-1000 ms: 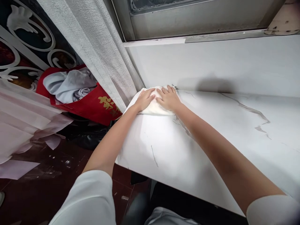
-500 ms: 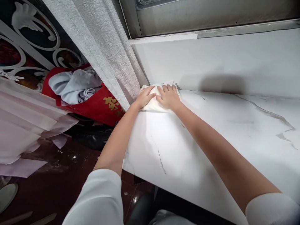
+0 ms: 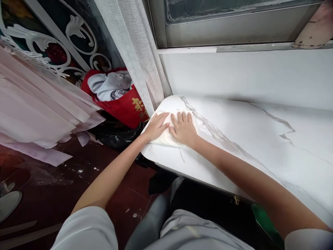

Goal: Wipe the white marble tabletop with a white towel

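A folded white cloth (image 3: 165,138) lies on the white marble-patterned tabletop (image 3: 229,135), near its rounded left end. My left hand (image 3: 156,126) rests flat on the left part of the cloth with fingers stretched out. Beside it, my right hand (image 3: 184,129) presses palm-down on the right part, its fingers spread. The two thumbs point toward each other a little apart. Both hands cover much of the cloth.
A light grey curtain (image 3: 137,45) hangs by the table's left end. Left of it stands a red bag (image 3: 122,111) holding pale fabric. Pale pink drapery (image 3: 44,107) hangs farther left. A metal window frame (image 3: 229,31) runs above the white wall.
Both hands have drawn the cloth from the back left corner by the wall toward the table's near edge. The camera view has shifted, showing more of the window and floor.
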### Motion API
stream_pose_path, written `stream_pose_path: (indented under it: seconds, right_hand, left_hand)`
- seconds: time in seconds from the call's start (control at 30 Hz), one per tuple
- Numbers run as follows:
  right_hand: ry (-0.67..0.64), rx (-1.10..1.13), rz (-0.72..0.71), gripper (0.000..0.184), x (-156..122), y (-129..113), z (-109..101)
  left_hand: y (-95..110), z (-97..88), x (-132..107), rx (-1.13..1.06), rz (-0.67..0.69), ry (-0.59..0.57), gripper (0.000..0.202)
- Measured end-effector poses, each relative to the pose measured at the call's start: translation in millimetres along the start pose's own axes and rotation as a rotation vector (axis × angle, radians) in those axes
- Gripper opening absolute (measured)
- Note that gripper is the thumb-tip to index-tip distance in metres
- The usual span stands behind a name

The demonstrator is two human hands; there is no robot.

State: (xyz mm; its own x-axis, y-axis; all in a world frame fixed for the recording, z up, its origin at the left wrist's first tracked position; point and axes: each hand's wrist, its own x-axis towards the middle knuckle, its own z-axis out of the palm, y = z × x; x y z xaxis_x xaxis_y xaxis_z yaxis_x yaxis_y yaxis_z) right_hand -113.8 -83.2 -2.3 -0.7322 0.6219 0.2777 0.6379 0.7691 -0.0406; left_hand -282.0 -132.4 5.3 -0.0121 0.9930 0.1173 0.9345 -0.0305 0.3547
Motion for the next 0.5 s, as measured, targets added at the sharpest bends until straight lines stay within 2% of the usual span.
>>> stream_pose_path:
  seconds: [0.13, 0.3, 0.4, 0.5]
  right_hand:
    - [-0.010, 0.006, -0.034, 0.061, -28.5, -18.3, -11.3]
    - [-0.032, 0.021, -0.074, 0.061, -62.5, -30.7, -20.8]
    - [-0.047, 0.037, -0.087, 0.062, -77.2, -31.6, -26.2]
    - [-0.116, 0.075, -0.086, 0.062, -78.3, -28.3, -36.0]
  left_hand:
    - [13.3, -0.5, -37.5, 0.032, -0.012, -0.005, 0.055]
    - [35.6, 3.7, -73.2, 0.074, -0.013, 0.010, 0.054]
    - [48.9, 6.7, -86.9, 0.083, 0.003, 0.020, 0.053]
    - [55.4, 8.5, -90.6, 0.087, 0.003, 0.015, 0.052]
